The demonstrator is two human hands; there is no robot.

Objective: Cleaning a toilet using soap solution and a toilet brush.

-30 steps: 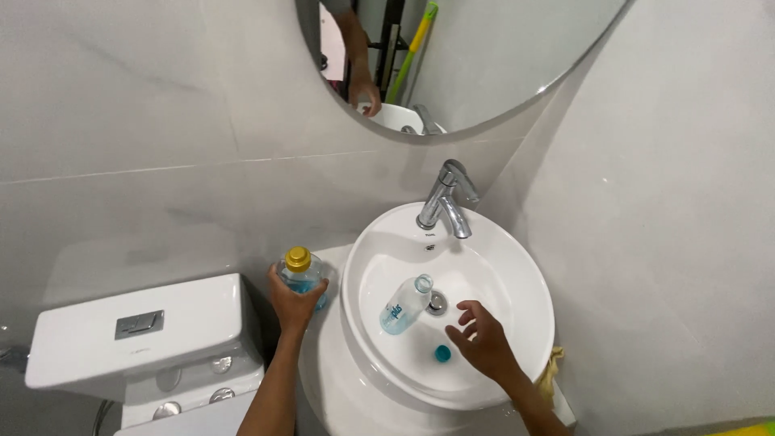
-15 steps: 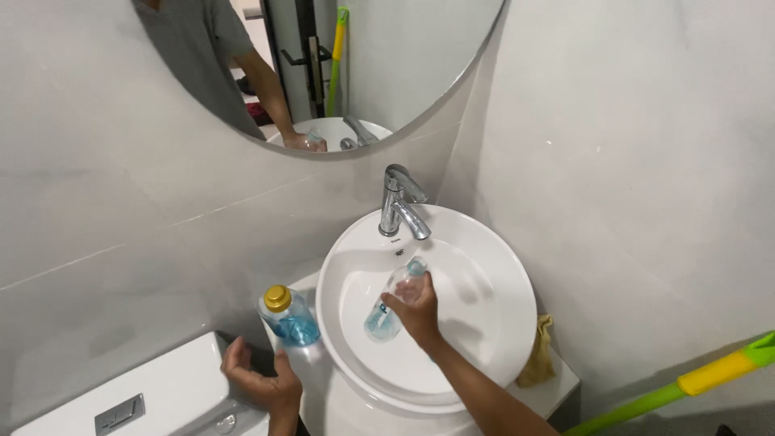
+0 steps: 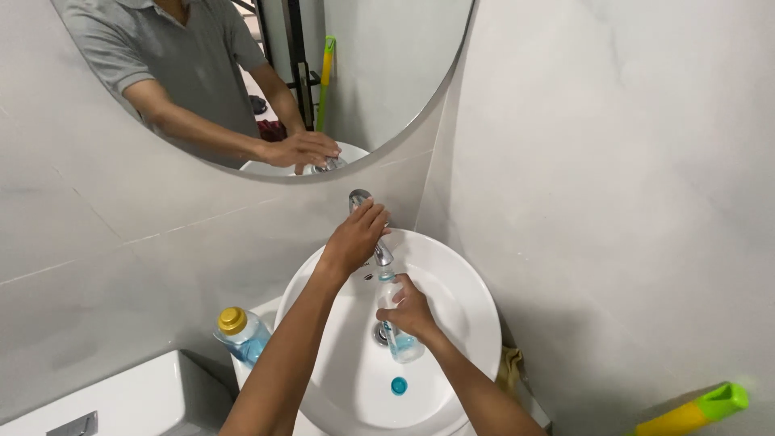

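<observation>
Your left hand point(image 3: 355, 236) lies over the handle of the chrome faucet point(image 3: 381, 252) at the far rim of the round white basin point(image 3: 468, 323), fingers curled down on the lever so that most of the tap is hidden beneath them. Your right hand point(image 3: 408, 311) is wrapped around a clear plastic bottle point(image 3: 397, 339), which stands upright inside the bowl with its open neck right below the spout and its base near the drain. This looks like the filling step: bottle in position, tap hand ready. Whether water is running, I cannot tell. The next move calls for working the lever gently while you keep the narrow mouth centred under the spout, and holding the bottle firmly as it gets heavier. The small teal cap point(image 3: 399, 386) lies loose at the near side of the bowl, well apart from the bottle. To the left, on the ledge beside the basin, stands a blue-liquid bottle with a gold cap point(image 3: 240, 333), untouched.
</observation>
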